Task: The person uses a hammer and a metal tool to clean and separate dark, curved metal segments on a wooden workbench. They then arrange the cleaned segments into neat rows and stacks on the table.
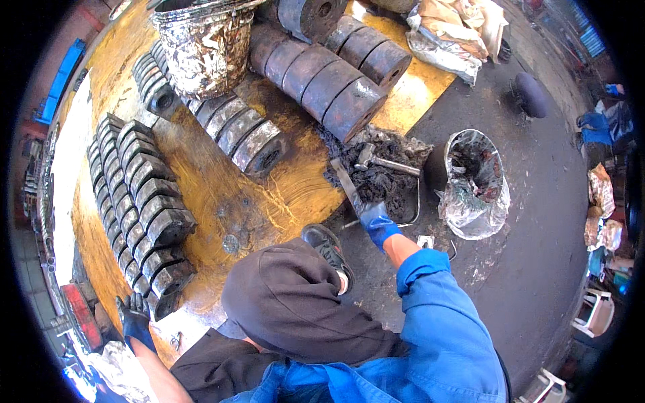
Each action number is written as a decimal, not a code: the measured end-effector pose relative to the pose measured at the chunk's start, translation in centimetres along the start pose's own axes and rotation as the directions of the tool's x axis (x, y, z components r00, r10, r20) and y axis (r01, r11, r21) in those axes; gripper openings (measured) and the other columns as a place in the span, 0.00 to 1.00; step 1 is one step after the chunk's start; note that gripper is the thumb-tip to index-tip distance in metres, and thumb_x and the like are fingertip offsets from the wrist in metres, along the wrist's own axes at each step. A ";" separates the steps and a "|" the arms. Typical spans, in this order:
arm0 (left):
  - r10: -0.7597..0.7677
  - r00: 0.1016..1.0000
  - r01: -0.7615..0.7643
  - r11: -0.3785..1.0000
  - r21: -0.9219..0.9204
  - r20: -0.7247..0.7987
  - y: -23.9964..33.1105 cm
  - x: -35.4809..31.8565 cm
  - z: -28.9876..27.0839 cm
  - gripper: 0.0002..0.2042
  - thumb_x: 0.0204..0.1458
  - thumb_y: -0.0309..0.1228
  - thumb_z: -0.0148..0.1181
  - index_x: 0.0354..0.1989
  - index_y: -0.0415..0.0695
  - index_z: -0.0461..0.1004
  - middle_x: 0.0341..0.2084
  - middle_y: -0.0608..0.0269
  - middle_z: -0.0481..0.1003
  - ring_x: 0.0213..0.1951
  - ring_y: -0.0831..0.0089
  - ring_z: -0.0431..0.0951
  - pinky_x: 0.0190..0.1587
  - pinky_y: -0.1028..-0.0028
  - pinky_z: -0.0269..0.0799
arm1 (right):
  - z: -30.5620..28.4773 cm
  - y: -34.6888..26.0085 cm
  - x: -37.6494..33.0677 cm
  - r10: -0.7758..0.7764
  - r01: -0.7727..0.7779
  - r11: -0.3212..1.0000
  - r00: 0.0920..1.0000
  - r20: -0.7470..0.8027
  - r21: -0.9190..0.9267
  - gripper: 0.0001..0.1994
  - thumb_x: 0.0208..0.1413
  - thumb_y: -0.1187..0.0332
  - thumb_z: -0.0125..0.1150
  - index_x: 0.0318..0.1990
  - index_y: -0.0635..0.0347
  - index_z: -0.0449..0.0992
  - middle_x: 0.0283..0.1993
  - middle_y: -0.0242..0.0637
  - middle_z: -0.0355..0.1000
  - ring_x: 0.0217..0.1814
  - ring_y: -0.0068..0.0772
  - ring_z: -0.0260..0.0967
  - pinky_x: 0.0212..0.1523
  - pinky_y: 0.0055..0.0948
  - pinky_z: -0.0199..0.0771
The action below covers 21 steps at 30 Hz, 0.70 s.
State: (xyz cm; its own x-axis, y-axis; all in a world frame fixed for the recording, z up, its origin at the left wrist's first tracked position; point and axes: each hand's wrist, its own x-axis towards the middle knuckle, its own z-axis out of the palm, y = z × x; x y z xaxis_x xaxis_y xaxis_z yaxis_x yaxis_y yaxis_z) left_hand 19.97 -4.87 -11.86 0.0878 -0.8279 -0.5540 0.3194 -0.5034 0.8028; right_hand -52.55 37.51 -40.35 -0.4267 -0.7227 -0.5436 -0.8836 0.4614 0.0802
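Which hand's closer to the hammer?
Right. The right hand, gripping a flat bar, is just below the hammer in the picture; the left hand is far lower left, by the curved blocks.

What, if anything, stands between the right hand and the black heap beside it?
Nothing visible stands between the right hand and the near side of the black heap. The hand holds a flat tool; a hammer lies on the heap's far part.

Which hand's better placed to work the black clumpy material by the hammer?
Right, I'd say. The right hand grips a flat metal blade right at the black clumpy material. The left hand is well away, by the rows of dark blocks, no tool visible in it.
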 end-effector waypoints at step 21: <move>-0.011 0.997 0.013 1.000 0.020 -0.082 -2.3 -4.4 8.9 0.43 0.55 0.57 0.59 0.73 0.48 0.49 0.69 0.58 0.59 0.67 0.63 0.62 0.61 0.61 0.66 | -3.8 -2.0 4.3 0.341 0.059 -0.792 0.868 0.361 0.607 0.12 0.64 0.58 0.57 0.40 0.57 0.78 0.27 0.32 0.75 0.22 0.28 0.68 0.23 0.29 0.70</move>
State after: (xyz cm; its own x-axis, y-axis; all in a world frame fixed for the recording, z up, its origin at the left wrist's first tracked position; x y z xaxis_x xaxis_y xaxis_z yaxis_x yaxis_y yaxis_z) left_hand 10.48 -2.30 -9.32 0.1614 -0.7992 -0.5790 0.3013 -0.5188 0.8000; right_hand -53.33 31.51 -39.70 -0.6020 -0.2842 -0.7462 0.7922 -0.0957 -0.6027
